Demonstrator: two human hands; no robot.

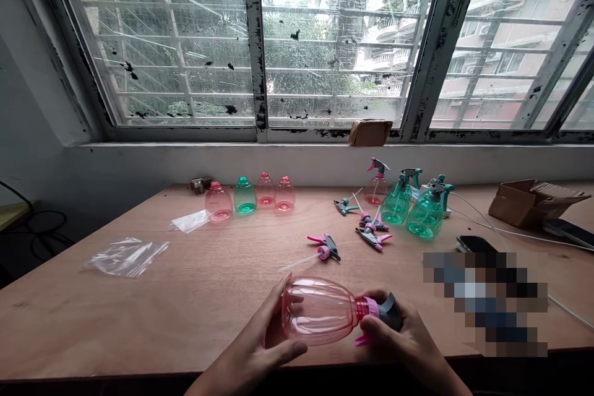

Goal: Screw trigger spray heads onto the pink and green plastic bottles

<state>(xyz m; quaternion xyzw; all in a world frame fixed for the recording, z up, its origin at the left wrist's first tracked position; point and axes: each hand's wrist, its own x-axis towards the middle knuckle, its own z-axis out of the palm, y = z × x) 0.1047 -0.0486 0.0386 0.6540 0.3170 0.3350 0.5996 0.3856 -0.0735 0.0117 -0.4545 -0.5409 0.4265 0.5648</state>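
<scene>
A clear pink spray bottle point(320, 310) lies sideways in the air over the table's front edge, its base to the left. My left hand point(266, 337) cups the base end, thumb below and fingers behind. My right hand point(399, 328) is closed around the grey and pink spray head point(388, 312) at the bottle's neck. The pink collar sits against the neck; whether it is fully screwed on I cannot tell. Just beyond the bottle, a loose pink and grey spray head point(328, 249) rests on the table with its tube pointing left.
Several headless bottles, such as a green one point(245, 197), stand at the back left near plastic bags point(127, 257). More loose spray heads point(371, 236) lie right of centre. Green spray bottles point(426, 213) with heads stand behind them. A cardboard box point(529, 203), phone point(477, 244) and cables occupy the right.
</scene>
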